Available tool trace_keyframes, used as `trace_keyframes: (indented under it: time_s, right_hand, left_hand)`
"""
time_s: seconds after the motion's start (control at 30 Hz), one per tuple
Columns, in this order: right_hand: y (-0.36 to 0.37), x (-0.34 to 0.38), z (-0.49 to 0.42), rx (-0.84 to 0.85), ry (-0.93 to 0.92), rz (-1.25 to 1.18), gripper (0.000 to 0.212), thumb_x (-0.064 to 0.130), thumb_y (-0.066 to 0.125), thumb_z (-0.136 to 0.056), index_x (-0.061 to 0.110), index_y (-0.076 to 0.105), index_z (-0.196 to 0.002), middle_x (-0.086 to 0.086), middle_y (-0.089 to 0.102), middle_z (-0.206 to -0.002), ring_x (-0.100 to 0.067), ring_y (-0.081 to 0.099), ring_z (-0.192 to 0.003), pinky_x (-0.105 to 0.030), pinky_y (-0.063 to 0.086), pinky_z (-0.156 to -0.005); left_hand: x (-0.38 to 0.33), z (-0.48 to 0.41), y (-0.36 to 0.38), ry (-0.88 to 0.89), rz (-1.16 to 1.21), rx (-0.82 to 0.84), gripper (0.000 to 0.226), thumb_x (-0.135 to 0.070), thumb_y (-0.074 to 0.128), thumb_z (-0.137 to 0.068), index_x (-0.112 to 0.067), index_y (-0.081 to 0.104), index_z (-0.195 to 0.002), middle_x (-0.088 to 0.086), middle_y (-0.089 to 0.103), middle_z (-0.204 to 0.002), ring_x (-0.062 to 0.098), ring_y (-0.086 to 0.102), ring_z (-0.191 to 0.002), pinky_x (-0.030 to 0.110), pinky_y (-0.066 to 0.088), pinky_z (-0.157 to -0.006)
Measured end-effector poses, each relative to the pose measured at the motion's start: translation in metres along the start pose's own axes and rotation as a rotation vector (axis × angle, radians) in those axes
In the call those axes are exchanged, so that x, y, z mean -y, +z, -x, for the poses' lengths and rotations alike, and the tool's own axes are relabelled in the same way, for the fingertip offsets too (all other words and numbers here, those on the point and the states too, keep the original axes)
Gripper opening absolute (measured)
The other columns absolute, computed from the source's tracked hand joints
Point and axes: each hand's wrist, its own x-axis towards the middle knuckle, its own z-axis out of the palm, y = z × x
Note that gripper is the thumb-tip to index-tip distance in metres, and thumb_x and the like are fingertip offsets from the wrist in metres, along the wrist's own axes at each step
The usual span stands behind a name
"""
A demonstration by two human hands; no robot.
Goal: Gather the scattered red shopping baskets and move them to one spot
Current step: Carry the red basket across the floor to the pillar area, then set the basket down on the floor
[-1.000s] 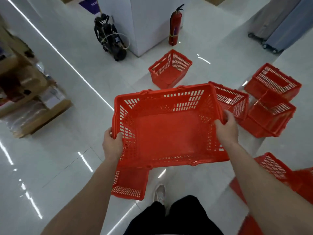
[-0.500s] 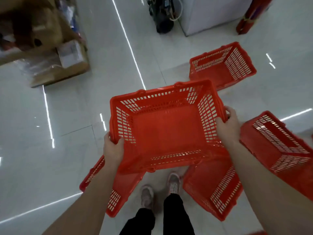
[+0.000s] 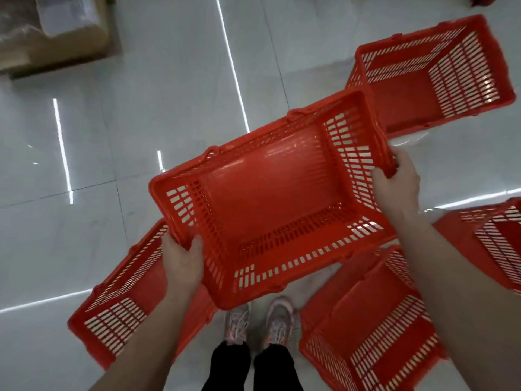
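While four red slotted plastic shopping baskets lie apart on the glossy pale tiled floor [image 3: 169,94], gathering seems barely underway, with no stack in sight. A fifth red plastic basket [image 3: 270,198] hangs tilted above the shoes [image 3: 259,320], the left hand [image 3: 183,263] and right hand [image 3: 397,184] each clamped on an end rim.

Person holds an empty red slotted plastic shopping basket [image 3: 270,198] off the floor, tilted; left hand [image 3: 183,261] clamps one short-end rim, right hand [image 3: 396,182] the opposite. Four more red baskets on glossy white tile floor [image 3: 84,165]: lower left [image 3: 118,306], lower right [image 3: 372,328], far right [image 3: 496,238], upper right [image 3: 431,77]. Pink-grey sneakers [image 3: 259,320] between the lower two. Cardboard box [image 3: 56,32] upper left.
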Motion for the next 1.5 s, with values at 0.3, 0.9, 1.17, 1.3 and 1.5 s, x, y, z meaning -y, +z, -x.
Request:
trace_keyframes:
  time_s: [0.3, 0.9, 1.17, 1.3, 1.5]
  right_hand:
    - [0.025, 0.004, 0.008, 0.184, 0.005, 0.074, 0.043, 0.019, 0.061, -0.083, 0.022, 0.059, -0.126, 0.005, 0.066, -0.110, -0.001, 0.064, -0.099, -0.009, 0.044, -0.088]
    - [0.114, 0.050, 0.162, 0.542, -0.104, 0.452, 0.069, 0.032, 0.064, -0.090, 0.012, 0.040, -0.151, -0.017, 0.045, -0.144, -0.038, 0.042, -0.131, -0.046, 0.035, -0.109]
    - [0.209, 0.095, 0.292, 0.831, -0.196, 0.335, 0.065, 0.028, 0.066, -0.090, 0.013, 0.044, -0.149, -0.011, 0.049, -0.139, -0.029, 0.049, -0.129, -0.043, 0.040, -0.108]
    - [0.273, 0.077, 0.321, 0.872, -0.274, 0.377, 0.067, 0.022, 0.065, -0.088, 0.009, 0.041, -0.150, -0.017, 0.045, -0.142, -0.033, 0.044, -0.132, -0.038, 0.032, -0.113]
    - [0.359, 0.039, 0.301, 0.699, -0.369, 0.467, 0.073, 0.020, 0.067, -0.086, 0.003, 0.036, -0.150, -0.026, 0.034, -0.149, -0.045, 0.032, -0.137, -0.042, 0.021, -0.116]
  left_hand:
    - [0.014, -0.019, -0.012, -0.043, 0.022, 0.151, 0.049, -0.010, 0.068, -0.087, -0.025, 0.049, -0.130, -0.009, 0.065, -0.110, 0.012, 0.064, -0.101, 0.024, 0.045, -0.085]
    - [0.126, 0.046, -0.106, -0.262, -0.082, 0.162, 0.073, -0.021, 0.070, -0.090, -0.008, 0.034, -0.152, 0.011, 0.052, -0.142, 0.025, 0.055, -0.120, 0.038, 0.044, -0.101]
    - [0.238, 0.110, -0.232, -0.464, -0.066, -0.114, 0.054, -0.026, 0.071, -0.087, -0.012, 0.052, -0.135, 0.007, 0.064, -0.126, 0.019, 0.064, -0.099, 0.034, 0.045, -0.082]
    - [0.311, 0.102, -0.247, -0.584, -0.082, -0.204, 0.079, -0.040, 0.071, -0.087, -0.010, 0.035, -0.150, 0.010, 0.051, -0.143, 0.028, 0.054, -0.123, 0.045, 0.044, -0.101]
    - [0.394, 0.053, -0.216, -0.591, -0.119, -0.279, 0.082, -0.053, 0.068, -0.085, -0.015, 0.034, -0.150, 0.010, 0.045, -0.148, 0.032, 0.047, -0.132, 0.058, 0.043, -0.103]
